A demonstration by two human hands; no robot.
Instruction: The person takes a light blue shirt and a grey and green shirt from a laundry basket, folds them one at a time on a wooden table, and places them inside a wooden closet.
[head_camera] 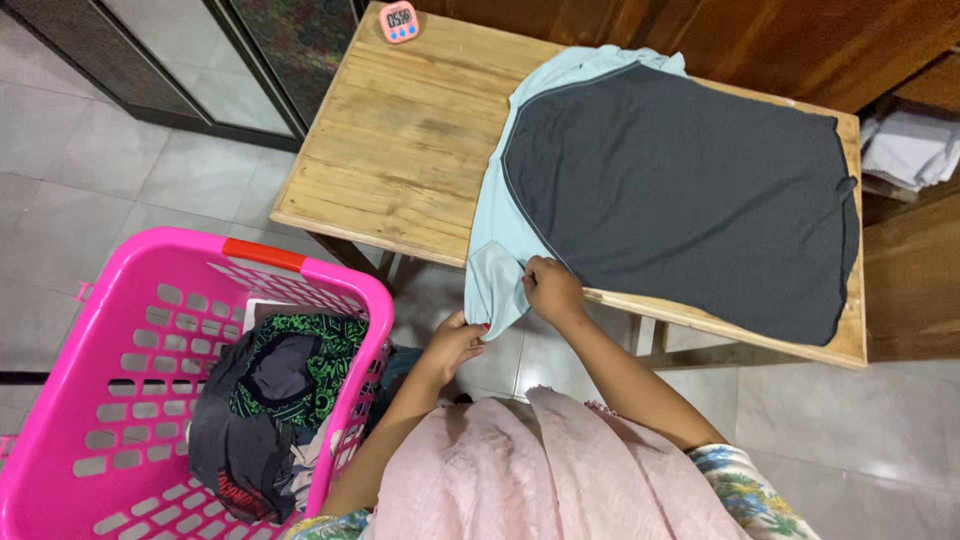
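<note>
A grey shirt w/ pale blue sleeves [680,185] lay spread flat on the wooden table [400,150], body covering the table's right half; one pale blue sleeve hung over the near edge; the shirt's far end reached nearly to the table's right edge. The right hand [552,290] was at the near edge, fingers closed in a pinch on the sleeve fabric where it left the tabletop; the left hand [455,343] was lower, just beside the hanging sleeve end, fingers curled onto its bottom hem, grip closed on the cloth; both hands held the same sleeve, near each other but not touching. A pink laundry basket [130,350] stood on the tiled floor [90,190] to the left of the person, holding dark clothes [270,400], incl. a green-and-black patterned piece on top; a small pink timer [399,21] sat at the table's far edge, well apart from the shirt; folded white cloth [905,145] lay on a shelf at far right; the person wore a pink scarf [540,470] over floral sleeves.
</note>
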